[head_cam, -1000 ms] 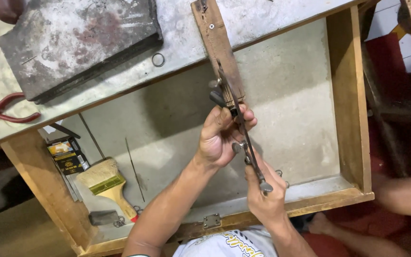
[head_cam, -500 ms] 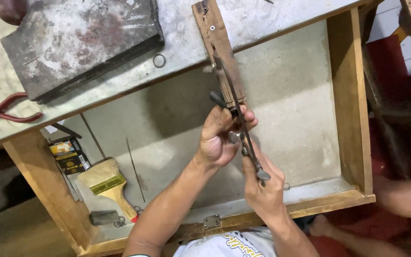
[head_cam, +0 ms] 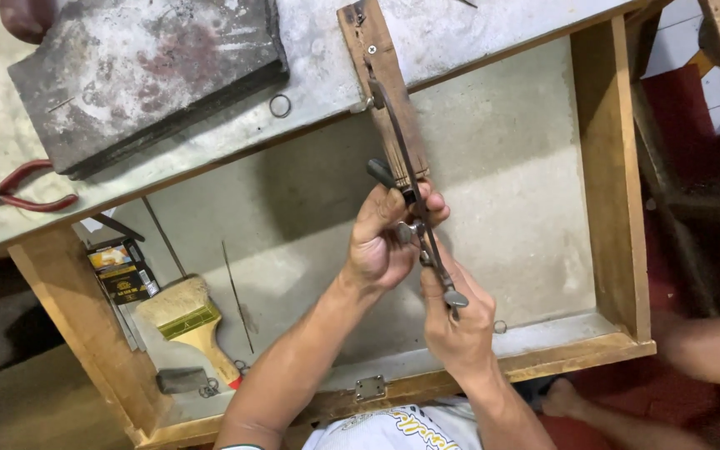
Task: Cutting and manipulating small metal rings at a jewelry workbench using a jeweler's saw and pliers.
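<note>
A thin metal saw frame (head_cam: pixel 412 200) lies along a wooden bench pin (head_cam: pixel 385 92) that juts from the grey workbench (head_cam: pixel 310 75) over an open drawer. My left hand (head_cam: pixel 389 242) is shut around the frame's middle, fingers near a small thumbscrew. My right hand (head_cam: pixel 458 321) grips the frame's lower end by its knob. The frame's far tip rests against the pin near a screw.
A dark steel block (head_cam: pixel 143 75) and a small ring (head_cam: pixel 280 106) sit on the bench; red-handled pliers (head_cam: pixel 18 196) lie at the left edge. The drawer (head_cam: pixel 610 167) holds a wooden brush (head_cam: pixel 189 325), a small box (head_cam: pixel 122 271) and thin wires. Another person's arm (head_cam: pixel 710 350) shows at the right.
Both hands shifted the saw frame slightly along the bench pin; my right hand moved a little on the lower knob. Grips are unchanged.
</note>
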